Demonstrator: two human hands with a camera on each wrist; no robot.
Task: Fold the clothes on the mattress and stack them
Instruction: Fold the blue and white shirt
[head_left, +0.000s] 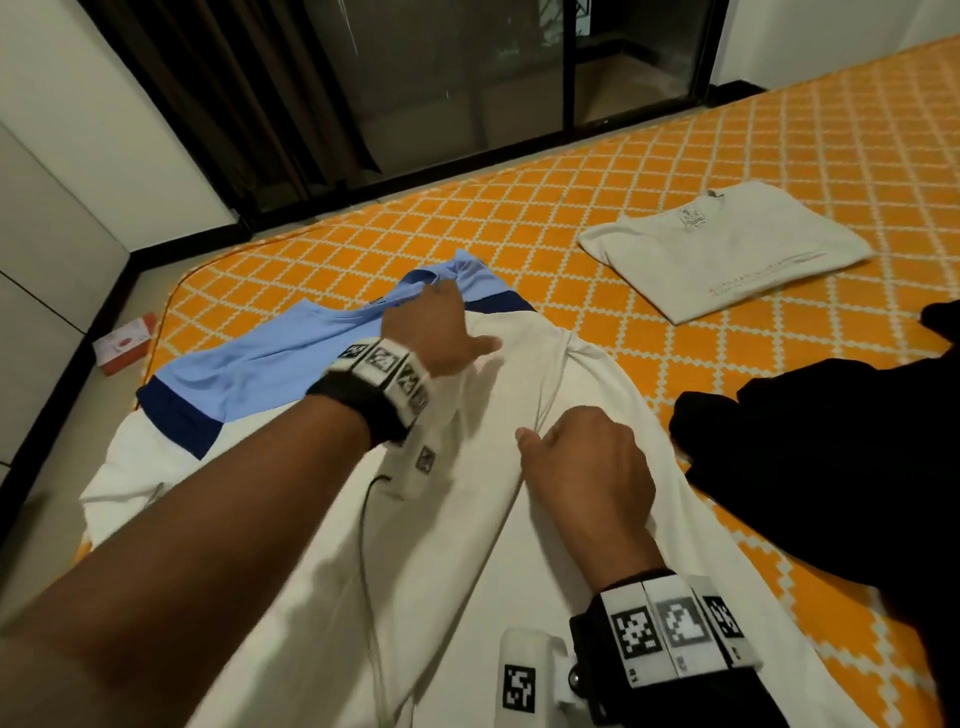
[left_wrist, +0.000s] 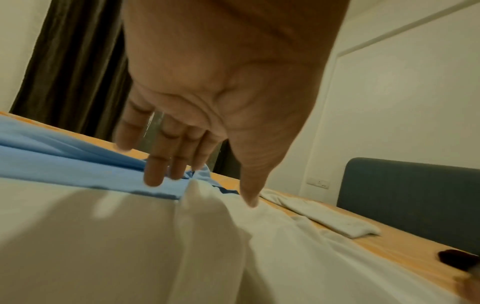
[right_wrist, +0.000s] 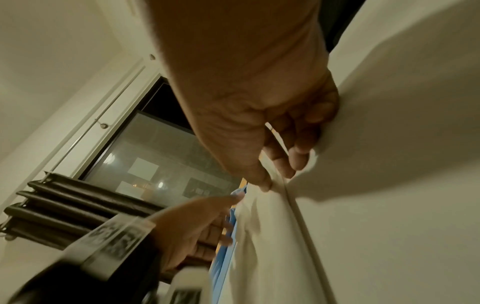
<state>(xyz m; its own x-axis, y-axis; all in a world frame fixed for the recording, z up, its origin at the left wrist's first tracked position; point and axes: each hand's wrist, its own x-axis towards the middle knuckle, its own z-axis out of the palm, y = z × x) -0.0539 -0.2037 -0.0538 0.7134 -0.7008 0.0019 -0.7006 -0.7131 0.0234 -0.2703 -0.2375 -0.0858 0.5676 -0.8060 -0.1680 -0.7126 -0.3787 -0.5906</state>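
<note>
While both of my hands are down on the white shirt with the light-blue and navy shoulder panels, it lies spread across the near part of the orange mattress with the white diamond pattern, its collar end pointing away from me. My left hand lies flat and released, fingers straight; in the left wrist view its fingertips press on the light-blue fabric right where it meets the white, and the thumb reaches out onto the white cloth. My right hand is nearer to me and to the right of the left one. In the right wrist view its fingers curl into the white cloth and the thumb pinches a raised ridge of it, so it is grasping a fold of this shirt.

Further off on the right of the mattress a cream T-shirt folded into a rectangle lies flat, well apart from the shirt I am handling. A crumpled black garment sits at the right edge, just beside the white shirt. On the floor to the left of the mattress lies a small red and white box. Dark brown curtains hang beside a glass sliding door beyond the mattress.
</note>
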